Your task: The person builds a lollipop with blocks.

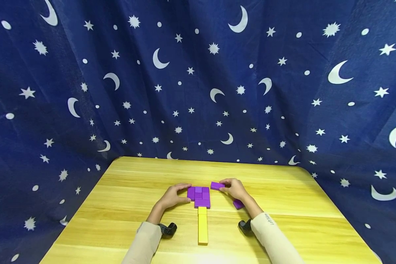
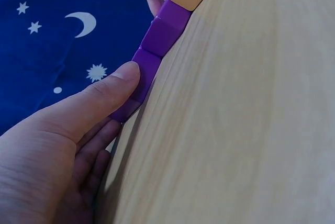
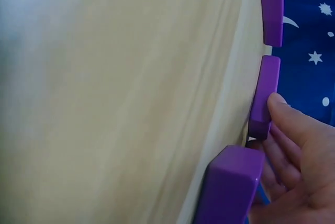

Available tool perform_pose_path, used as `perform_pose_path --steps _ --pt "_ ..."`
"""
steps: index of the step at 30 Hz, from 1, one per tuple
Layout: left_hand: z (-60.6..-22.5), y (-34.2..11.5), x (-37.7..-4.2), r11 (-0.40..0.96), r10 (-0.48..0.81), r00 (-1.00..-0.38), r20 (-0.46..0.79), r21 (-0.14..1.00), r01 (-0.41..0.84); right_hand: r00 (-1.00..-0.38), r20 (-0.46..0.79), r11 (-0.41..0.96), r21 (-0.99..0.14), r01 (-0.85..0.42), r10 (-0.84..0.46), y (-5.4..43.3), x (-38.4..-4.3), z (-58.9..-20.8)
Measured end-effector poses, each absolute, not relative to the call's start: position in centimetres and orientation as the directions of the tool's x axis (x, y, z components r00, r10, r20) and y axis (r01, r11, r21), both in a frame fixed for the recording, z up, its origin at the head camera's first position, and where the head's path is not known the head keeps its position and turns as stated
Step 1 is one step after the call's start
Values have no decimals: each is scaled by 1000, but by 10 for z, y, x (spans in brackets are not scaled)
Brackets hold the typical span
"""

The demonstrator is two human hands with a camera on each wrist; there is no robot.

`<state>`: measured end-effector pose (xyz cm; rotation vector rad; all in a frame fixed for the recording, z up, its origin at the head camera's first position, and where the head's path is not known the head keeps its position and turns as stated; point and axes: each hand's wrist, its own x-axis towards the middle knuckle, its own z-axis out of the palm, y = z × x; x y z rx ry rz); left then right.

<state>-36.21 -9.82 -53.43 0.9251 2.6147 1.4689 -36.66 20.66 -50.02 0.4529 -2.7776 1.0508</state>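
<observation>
Several purple blocks (image 1: 202, 202) lie flat against one another in a cluster on the table. My left hand (image 1: 171, 197) holds the cluster's left end, with the thumb on the near side of a purple block (image 2: 149, 67) and the fingers at its far side. To the right of the cluster, my right hand (image 1: 235, 189) pinches a separate purple block (image 1: 216, 186) between thumb and fingers; in the right wrist view a small gap parts this block (image 3: 264, 90) from the cluster. Yellow pieces (image 1: 202, 227) form a straight strip running from the cluster toward me.
Another loose purple block (image 1: 238, 204) lies beside the right wrist, partly hidden by it. The wooden table (image 1: 118, 216) ends at the back against a dark blue curtain (image 1: 198, 91) with white moons and stars. Black devices (image 1: 168, 230) are strapped at both wrists.
</observation>
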Motion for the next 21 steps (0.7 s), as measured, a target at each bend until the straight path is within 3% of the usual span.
perform_pose_path --steps 5,11,21 --pt "-535 -100 -363 400 492 -826 274 772 494 -939 256 711 -615 -342 -230 197 -371 -496" --pt "-537 -99 -364 409 489 -831 265 772 487 -942 266 651 -682 -333 -204 177 -377 -495" --pt "-535 -99 -363 402 489 -826 281 768 499 -913 277 599 -690 -407 -301 152 -382 -498"
